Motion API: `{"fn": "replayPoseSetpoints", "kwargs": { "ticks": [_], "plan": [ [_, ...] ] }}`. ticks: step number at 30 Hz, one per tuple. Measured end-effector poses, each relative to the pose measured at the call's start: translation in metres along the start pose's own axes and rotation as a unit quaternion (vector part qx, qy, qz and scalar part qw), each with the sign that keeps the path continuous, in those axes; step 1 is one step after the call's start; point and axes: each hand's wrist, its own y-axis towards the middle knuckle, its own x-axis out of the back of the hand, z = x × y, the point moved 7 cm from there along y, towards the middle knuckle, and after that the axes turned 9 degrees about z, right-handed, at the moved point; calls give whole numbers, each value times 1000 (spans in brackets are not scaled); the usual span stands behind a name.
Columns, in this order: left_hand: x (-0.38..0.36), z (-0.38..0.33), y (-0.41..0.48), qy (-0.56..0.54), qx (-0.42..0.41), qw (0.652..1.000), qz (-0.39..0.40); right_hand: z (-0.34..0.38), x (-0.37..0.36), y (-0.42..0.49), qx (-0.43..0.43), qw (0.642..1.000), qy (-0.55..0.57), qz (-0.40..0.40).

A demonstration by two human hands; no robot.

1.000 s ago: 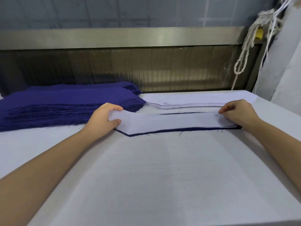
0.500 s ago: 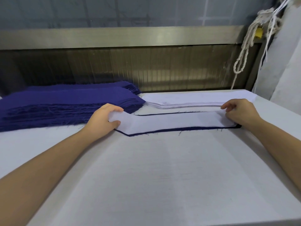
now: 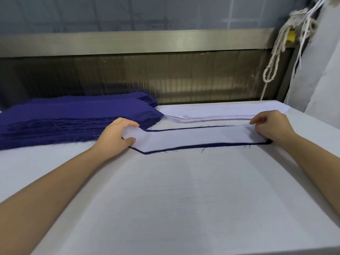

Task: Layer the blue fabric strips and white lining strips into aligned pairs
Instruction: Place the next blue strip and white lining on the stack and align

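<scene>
Nearest us, the white-covered bench [image 3: 165, 199] stretches out under our two bare forearms. Further in, a white lining strip [image 3: 198, 138] lies lengthwise across the bench on top of a blue fabric strip [image 3: 184, 147]. The blue shows only as a thin border along the near edge, the far edge and at the right end.

Our left hand [image 3: 115, 137] pinches the angled left end of the lining strip, fingers over it and thumb at its near edge. Our right hand [image 3: 270, 126] has its fingers curled and pinches the strip's right end.

Just behind the left hand sits a thick stack of blue strips [image 3: 64, 122] with frayed edges. A lower stack of white lining strips [image 3: 211, 113] lies to its right, touching it. Beyond them a metal rail [image 3: 128, 41] runs across, and a knotted white rope [image 3: 274, 59] hangs at far right.
</scene>
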Motion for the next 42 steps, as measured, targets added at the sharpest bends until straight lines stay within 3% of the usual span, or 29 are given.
{"fn": "replayPoseSetpoints", "kwargs": {
  "ticks": [16,28,35,42],
  "plan": [
    [1,-6,-2,23,-1,1000,5,-5,-5,0,-30,998,-50,38],
    [4,-8,-6,63,10,998,-25,-1,-2,0,-9,998,-56,19],
    [3,-4,-8,79,45,996,-17,-10,-7,1,-77,971,-221,45],
    [2,-6,-6,98,28,995,-10,-5,-12,1,-61,974,-217,38]
  ]
}}
